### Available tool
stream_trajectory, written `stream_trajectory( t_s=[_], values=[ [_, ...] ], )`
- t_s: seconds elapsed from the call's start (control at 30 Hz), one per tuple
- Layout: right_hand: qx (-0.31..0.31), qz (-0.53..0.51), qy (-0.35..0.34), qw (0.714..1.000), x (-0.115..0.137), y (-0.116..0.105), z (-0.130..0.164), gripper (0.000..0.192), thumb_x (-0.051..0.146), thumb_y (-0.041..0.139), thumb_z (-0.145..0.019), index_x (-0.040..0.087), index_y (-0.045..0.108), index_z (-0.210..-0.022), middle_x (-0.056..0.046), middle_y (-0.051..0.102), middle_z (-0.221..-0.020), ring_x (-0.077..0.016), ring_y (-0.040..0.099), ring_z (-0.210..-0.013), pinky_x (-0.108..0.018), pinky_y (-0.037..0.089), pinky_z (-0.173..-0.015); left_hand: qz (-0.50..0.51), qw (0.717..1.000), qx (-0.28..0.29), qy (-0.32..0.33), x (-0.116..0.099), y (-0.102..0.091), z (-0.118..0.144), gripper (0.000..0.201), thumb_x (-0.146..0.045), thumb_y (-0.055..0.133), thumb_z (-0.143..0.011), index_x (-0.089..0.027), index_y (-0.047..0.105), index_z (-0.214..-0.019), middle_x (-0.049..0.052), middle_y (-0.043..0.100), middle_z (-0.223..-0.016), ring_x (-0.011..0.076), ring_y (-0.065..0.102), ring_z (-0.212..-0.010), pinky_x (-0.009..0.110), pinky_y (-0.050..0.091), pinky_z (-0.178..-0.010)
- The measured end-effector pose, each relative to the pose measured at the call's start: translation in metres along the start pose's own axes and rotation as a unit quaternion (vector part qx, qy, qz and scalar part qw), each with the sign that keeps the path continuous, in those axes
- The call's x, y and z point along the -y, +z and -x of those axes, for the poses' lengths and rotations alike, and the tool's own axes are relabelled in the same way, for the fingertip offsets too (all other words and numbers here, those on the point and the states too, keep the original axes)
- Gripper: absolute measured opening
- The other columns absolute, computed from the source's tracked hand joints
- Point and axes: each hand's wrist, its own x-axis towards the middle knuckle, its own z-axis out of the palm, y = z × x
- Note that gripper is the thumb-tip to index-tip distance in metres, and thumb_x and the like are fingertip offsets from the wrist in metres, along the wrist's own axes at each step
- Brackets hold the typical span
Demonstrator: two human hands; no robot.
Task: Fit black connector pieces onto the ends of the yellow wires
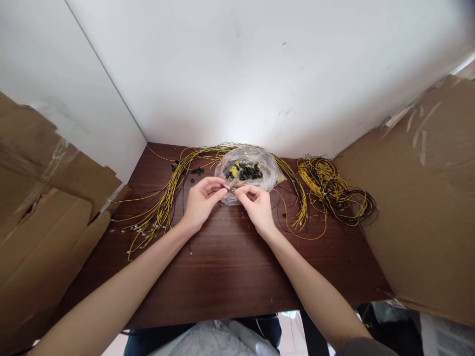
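My left hand [204,200] is closed in a pinch, with a small black part [224,187] between thumb and forefinger. Close to its right, the fingertips of my right hand [256,202] are pressed together on what looks like a thin wire [232,191]; its far end is hidden by the fingers. Both hands are held above the near edge of a clear plastic bag [272,173]. Inside the opened bag lie black and yellow pieces [249,171]. A thin dark wire hangs near my left wrist.
A bundle of yellow and black wires [168,202] with white-tipped ends lies at left and arches behind the bag to the right [302,200]. Farther right sits a coiled wire heap [326,183]. Small black parts [198,170] lie left of the bag. Cardboard [419,198] flanks the brown table [230,272].
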Motion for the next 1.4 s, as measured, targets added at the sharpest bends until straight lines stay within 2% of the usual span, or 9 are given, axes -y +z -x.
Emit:
stream_trajectory(
  t_s=[0.17,0.4,0.63,0.87,1.4],
  values=[
    [0.017,-0.004,0.009,1.0,0.0008,0.0004,0.0,0.017,0.033,0.063,-0.07,0.017,0.063,-0.067,-0.002,0.063,-0.065,-0.0138,0.055,-0.061,-0.026,0.045,-0.06,0.033,0.999,-0.014,-0.007,-0.0006,0.0007,-0.0012,0.028,-0.022,0.072,-0.065,-0.014,0.057,-0.088,0.005,0.069,-0.084,0.0143,0.064,-0.073,0.03,0.051,-0.076],
    [0.011,-0.001,0.009,1.0,-0.0006,0.0004,-0.0007,0.017,0.032,0.064,-0.069,0.017,0.062,-0.064,0.0,0.061,-0.062,-0.013,0.054,-0.058,-0.025,0.044,-0.058,0.01,1.0,0.008,0.009,-0.0007,-0.0004,0.0001,0.022,-0.02,0.069,-0.069,-0.014,0.058,-0.088,0.006,0.07,-0.087,0.0165,0.064,-0.085,0.031,0.05,-0.082],
    [0.011,0.004,0.023,1.0,0.0023,0.0009,-0.0002,0.017,0.032,0.062,-0.068,0.016,0.061,-0.062,-0.001,0.061,-0.061,-0.0125,0.053,-0.057,-0.025,0.043,-0.057,-0.007,0.999,0.03,0.018,-0.0043,0.0005,0.0022,0.016,-0.018,0.067,-0.072,-0.014,0.059,-0.085,0.006,0.07,-0.087,0.0165,0.065,-0.086,0.031,0.049,-0.085],
    [0.005,0.01,0.033,0.999,0.0023,0.0009,-0.0003,0.015,0.03,0.061,-0.066,0.016,0.061,-0.06,0.0,0.061,-0.06,-0.0124,0.053,-0.056,-0.025,0.043,-0.057,-0.013,1.0,0.017,0.01,-0.0061,0.0028,0.0036,0.024,-0.023,0.069,-0.07,-0.015,0.055,-0.089,0.007,0.072,-0.087,0.0197,0.066,-0.088,0.035,0.049,-0.085],
    [-0.017,0.001,0.035,0.999,-0.0013,0.0006,0.0006,0.016,0.029,0.062,-0.069,0.015,0.059,-0.062,0.002,0.057,-0.058,-0.0093,0.046,-0.05,-0.023,0.039,-0.053,-0.013,1.0,0.016,0.018,-0.0028,0.0057,0.0062,0.025,-0.019,0.07,-0.07,-0.015,0.054,-0.089,0.008,0.072,-0.088,0.0197,0.067,-0.088,0.034,0.05,-0.086]
  ],
)
